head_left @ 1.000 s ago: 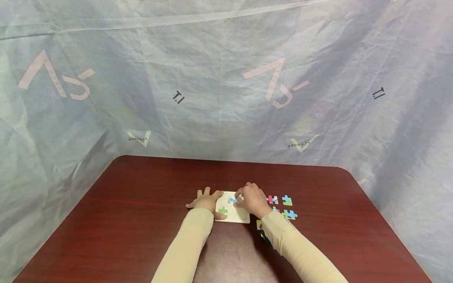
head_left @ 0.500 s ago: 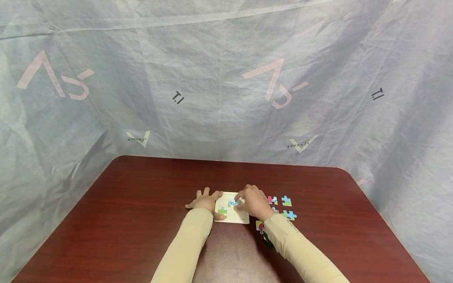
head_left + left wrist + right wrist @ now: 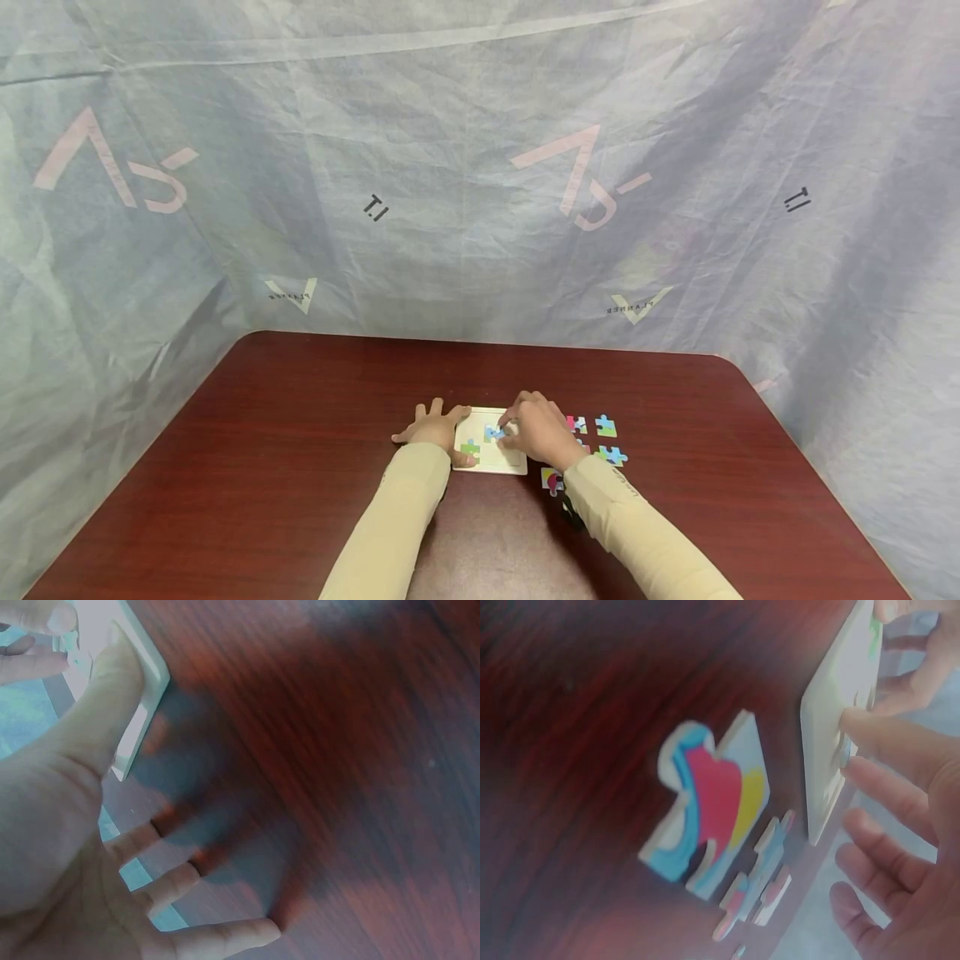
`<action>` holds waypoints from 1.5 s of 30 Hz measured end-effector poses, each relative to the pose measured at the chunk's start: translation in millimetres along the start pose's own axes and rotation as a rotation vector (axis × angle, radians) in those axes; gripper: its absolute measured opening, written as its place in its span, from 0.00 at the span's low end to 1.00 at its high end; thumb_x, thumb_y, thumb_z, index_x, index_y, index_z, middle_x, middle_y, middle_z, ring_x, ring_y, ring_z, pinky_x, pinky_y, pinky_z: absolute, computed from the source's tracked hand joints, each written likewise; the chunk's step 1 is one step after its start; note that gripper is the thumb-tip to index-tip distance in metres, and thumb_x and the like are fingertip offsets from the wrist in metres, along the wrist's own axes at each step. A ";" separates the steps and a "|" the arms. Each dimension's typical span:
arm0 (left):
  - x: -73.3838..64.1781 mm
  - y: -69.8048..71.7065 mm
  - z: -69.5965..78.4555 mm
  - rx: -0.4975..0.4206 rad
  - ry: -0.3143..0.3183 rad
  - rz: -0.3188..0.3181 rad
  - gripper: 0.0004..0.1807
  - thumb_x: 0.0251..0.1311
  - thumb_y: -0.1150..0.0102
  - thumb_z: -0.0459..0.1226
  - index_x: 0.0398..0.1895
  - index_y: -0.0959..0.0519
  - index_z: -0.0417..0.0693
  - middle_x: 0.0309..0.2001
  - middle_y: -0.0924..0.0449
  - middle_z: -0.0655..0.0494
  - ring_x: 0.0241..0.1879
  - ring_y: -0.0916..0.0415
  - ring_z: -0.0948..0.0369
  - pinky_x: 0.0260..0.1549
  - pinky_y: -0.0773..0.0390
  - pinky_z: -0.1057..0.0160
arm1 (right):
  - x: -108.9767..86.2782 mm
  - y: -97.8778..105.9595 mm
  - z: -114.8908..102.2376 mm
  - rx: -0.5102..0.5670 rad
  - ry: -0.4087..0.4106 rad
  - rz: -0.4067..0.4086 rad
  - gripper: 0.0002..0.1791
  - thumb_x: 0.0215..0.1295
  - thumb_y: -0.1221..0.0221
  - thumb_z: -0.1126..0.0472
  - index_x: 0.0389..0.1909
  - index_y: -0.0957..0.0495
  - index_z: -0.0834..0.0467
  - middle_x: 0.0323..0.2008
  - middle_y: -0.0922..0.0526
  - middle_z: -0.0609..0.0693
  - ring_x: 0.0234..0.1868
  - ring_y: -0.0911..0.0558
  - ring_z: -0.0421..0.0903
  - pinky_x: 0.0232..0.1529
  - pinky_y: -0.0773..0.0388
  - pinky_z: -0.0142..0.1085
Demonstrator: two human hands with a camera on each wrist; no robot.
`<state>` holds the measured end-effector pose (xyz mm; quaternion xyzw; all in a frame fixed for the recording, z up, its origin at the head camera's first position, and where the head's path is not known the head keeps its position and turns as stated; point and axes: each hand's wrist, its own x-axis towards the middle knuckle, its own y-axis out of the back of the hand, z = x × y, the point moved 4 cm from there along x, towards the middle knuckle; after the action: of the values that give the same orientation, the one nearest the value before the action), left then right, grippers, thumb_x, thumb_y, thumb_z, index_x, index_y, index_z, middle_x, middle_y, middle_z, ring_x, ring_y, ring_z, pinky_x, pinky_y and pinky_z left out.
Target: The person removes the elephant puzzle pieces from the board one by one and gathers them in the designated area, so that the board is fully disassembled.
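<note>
A pale, shallow puzzle tray (image 3: 497, 461) lies on the table between both hands. My left hand (image 3: 432, 429) spreads its fingers on the table at the tray's left side, its thumb across the near left corner, beside a green puzzle piece (image 3: 470, 447). Over the middle of the tray, my right hand (image 3: 542, 432) pinches a light blue puzzle piece (image 3: 492, 432) between thumb and index finger. In the right wrist view only a sliver of that blue piece (image 3: 845, 748) shows between the fingertips, close over the tray; the other fingers curl loosely.
Right of the tray lie several loose pieces, among them a blue-green one (image 3: 606, 426), another blue one (image 3: 613, 456) and a yellow one with a red shape (image 3: 552, 480). The right forearm covers part of this area. A grey fabric curtain (image 3: 450, 250) hangs behind the table.
My right hand has shifted slightly toward the near side with the blue puzzle piece, which now sits lower over the tray. The left hand has stayed in place.
</note>
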<state>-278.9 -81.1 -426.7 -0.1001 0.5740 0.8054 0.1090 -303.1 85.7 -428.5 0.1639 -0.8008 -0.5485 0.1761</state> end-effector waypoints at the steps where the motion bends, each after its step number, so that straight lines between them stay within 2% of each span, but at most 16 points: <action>1: -0.1 0.0 0.0 -0.001 -0.001 0.001 0.48 0.51 0.21 0.49 0.76 0.34 0.62 0.77 0.46 0.44 0.77 0.53 0.39 0.54 0.36 0.20 | -0.4 0.6 1.0 0.010 0.001 -0.003 0.10 0.55 0.23 0.57 0.37 0.10 0.53 0.38 0.20 0.48 0.45 0.24 0.50 0.47 0.26 0.49; 7: -1.8 0.5 0.6 0.000 -0.008 0.006 0.49 0.50 0.20 0.49 0.76 0.34 0.62 0.76 0.45 0.43 0.76 0.52 0.38 0.53 0.36 0.19 | -4.6 7.6 8.1 0.076 0.003 -0.001 0.10 0.57 0.24 0.59 0.40 0.10 0.52 0.41 0.20 0.48 0.49 0.24 0.51 0.47 0.24 0.48; 13: -2.8 1.5 1.4 -0.009 -0.004 0.003 0.48 0.51 0.21 0.48 0.76 0.34 0.62 0.77 0.46 0.44 0.77 0.53 0.39 0.53 0.36 0.19 | -9.0 14.7 16.6 0.092 0.009 0.002 0.12 0.58 0.25 0.57 0.43 0.10 0.51 0.43 0.20 0.47 0.50 0.23 0.51 0.45 0.22 0.46; 14: 2.3 -2.5 -1.7 -0.002 -0.010 0.010 0.49 0.50 0.21 0.49 0.77 0.35 0.64 0.77 0.46 0.44 0.77 0.53 0.39 0.52 0.36 0.19 | -10.1 16.2 17.7 0.091 0.010 0.002 0.12 0.57 0.25 0.56 0.43 0.10 0.50 0.44 0.20 0.47 0.50 0.23 0.51 0.45 0.22 0.46; 16: 2.7 -2.6 -1.5 -0.008 -0.011 0.010 0.49 0.50 0.20 0.49 0.77 0.35 0.64 0.77 0.46 0.43 0.77 0.54 0.39 0.52 0.37 0.19 | -12.6 19.0 20.2 0.085 0.011 0.002 0.13 0.57 0.25 0.55 0.43 0.11 0.50 0.44 0.20 0.48 0.50 0.23 0.52 0.44 0.22 0.47; 20: 3.1 -3.0 -1.7 -0.016 -0.015 0.010 0.49 0.50 0.20 0.48 0.76 0.35 0.63 0.77 0.47 0.43 0.77 0.54 0.39 0.52 0.37 0.18 | -17.7 24.8 24.5 0.092 -0.004 -0.005 0.14 0.58 0.25 0.54 0.45 0.11 0.49 0.46 0.20 0.47 0.53 0.23 0.52 0.46 0.21 0.48; 21: -1.9 1.0 0.8 -0.028 -0.009 0.001 0.48 0.51 0.21 0.47 0.76 0.35 0.61 0.77 0.47 0.43 0.77 0.54 0.39 0.54 0.37 0.19 | -18.7 26.1 25.5 0.093 -0.004 -0.004 0.14 0.58 0.25 0.54 0.45 0.11 0.49 0.47 0.20 0.47 0.54 0.23 0.52 0.47 0.21 0.49; 23: -2.0 0.8 0.0 -0.025 -0.013 0.006 0.48 0.51 0.21 0.47 0.76 0.35 0.61 0.77 0.47 0.43 0.77 0.54 0.39 0.53 0.37 0.19 | -20.6 28.9 27.2 0.101 -0.006 -0.005 0.14 0.59 0.26 0.54 0.46 0.11 0.49 0.47 0.20 0.47 0.55 0.24 0.52 0.49 0.22 0.49; 32: -1.9 -1.5 -1.4 -0.020 -0.029 0.019 0.48 0.52 0.21 0.48 0.76 0.35 0.60 0.77 0.47 0.42 0.77 0.54 0.38 0.53 0.36 0.20 | -31.0 41.3 34.7 0.079 0.038 0.012 0.14 0.60 0.26 0.54 0.46 0.11 0.50 0.46 0.18 0.49 0.50 0.23 0.52 0.42 0.23 0.45; 36: -1.9 -1.5 -0.9 -0.026 -0.028 0.018 0.47 0.52 0.22 0.47 0.76 0.34 0.59 0.77 0.47 0.42 0.77 0.54 0.38 0.53 0.36 0.20 | -36.2 46.6 37.1 0.037 0.057 0.025 0.13 0.59 0.26 0.54 0.45 0.11 0.49 0.45 0.18 0.50 0.49 0.22 0.52 0.44 0.22 0.46; 45: -2.4 -0.3 0.0 -0.032 -0.030 0.017 0.47 0.52 0.21 0.46 0.76 0.34 0.59 0.76 0.46 0.42 0.77 0.54 0.37 0.53 0.37 0.19 | -50.0 54.3 50.0 0.032 0.038 0.028 0.13 0.58 0.25 0.54 0.45 0.11 0.49 0.44 0.18 0.49 0.48 0.22 0.53 0.44 0.22 0.47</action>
<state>-276.5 -81.2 -426.2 -0.0847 0.5600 0.8169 0.1091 -285.7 168.3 -399.6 0.1659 -0.8083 -0.5298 0.1961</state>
